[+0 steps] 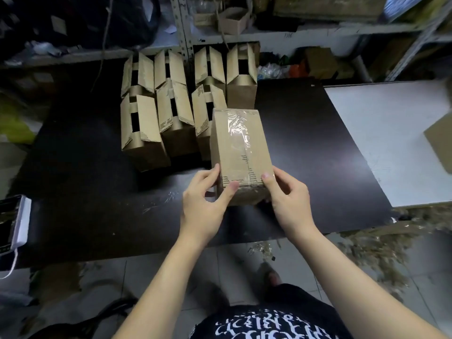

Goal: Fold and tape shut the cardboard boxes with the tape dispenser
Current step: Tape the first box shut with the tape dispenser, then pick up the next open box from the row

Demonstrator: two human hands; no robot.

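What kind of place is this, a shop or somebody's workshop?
Most likely a small packing or stockroom. Rows of open cardboard boxes wait on a dark table, the left hand and right hand hold a taped box, and cluttered metal shelving stands behind.

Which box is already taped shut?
The cardboard box held between left hand and right hand: clear tape covers its closed seam; boxes behind have open flaps.

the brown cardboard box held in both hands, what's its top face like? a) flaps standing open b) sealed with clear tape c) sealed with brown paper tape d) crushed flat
b: a strip of clear shiny tape runs along the closed seam of the brown cardboard box gripped by the left hand and right hand.
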